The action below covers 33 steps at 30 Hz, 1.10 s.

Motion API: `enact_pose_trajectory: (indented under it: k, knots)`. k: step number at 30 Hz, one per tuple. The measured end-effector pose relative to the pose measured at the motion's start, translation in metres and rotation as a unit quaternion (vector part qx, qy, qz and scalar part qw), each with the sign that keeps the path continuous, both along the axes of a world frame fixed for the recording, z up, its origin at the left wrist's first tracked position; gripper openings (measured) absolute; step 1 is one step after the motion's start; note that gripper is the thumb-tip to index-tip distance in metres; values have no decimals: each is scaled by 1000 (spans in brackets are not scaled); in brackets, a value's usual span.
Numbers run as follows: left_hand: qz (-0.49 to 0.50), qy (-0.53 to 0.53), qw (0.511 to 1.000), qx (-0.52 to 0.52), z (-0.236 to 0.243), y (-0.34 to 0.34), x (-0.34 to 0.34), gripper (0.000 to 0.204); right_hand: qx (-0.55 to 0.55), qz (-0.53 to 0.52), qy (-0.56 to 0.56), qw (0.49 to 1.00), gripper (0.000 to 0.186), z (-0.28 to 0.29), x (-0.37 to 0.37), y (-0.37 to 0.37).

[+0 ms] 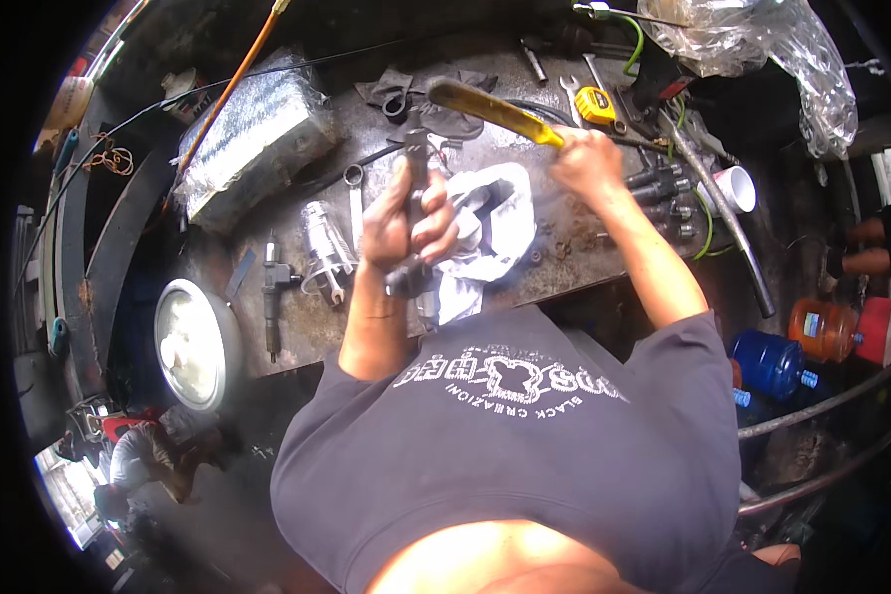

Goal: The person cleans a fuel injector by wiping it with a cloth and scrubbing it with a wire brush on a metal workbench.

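My left hand [408, 223], centre of the bench, is closed around a dark, elongated metal part [416, 158] held roughly upright. My right hand [589, 163] grips a long yellow-handled tool [495, 114] whose flat, brownish far end angles up to the left, above the metal part. Behind and below my left hand lies a crumpled white cloth [505, 228]. A wrench [355, 203], a clear plastic container [327, 247] and an injector-like part [272, 307] lie to the left. Several more such parts [663, 188] lie right of my right forearm, near small rings [569, 238].
A foil-wrapped block [257, 129], yellow tape measure [594, 104], long metal bar [713, 208] and white cup [738, 188] share the bench [564, 282]. A round white lid [193, 346] sits left; water jugs [767, 361] stand right. Other people appear lower left [153, 460] and far right [861, 247].
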<state>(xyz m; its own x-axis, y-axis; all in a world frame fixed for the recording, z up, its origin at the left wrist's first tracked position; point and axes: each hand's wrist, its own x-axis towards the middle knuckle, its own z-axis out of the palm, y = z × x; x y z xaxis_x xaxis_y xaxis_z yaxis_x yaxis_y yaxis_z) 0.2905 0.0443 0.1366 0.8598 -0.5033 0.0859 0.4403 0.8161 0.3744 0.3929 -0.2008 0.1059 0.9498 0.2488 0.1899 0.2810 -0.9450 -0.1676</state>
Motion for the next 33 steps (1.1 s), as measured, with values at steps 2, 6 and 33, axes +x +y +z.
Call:
enact_pose_trajectory:
  k: [2,6,33]
  knots:
    - [120,-21,986,113,4,4,-9,48,3,-24,29,999,27,0,-1,-21]
    - [175,100,973,109,11,-4,1,41,277,-47,51,958,9,18,-22,-12]
    - [294,-26,870,395,-19,-29,6,29,141,114,-53,982,15,91,-48,60]
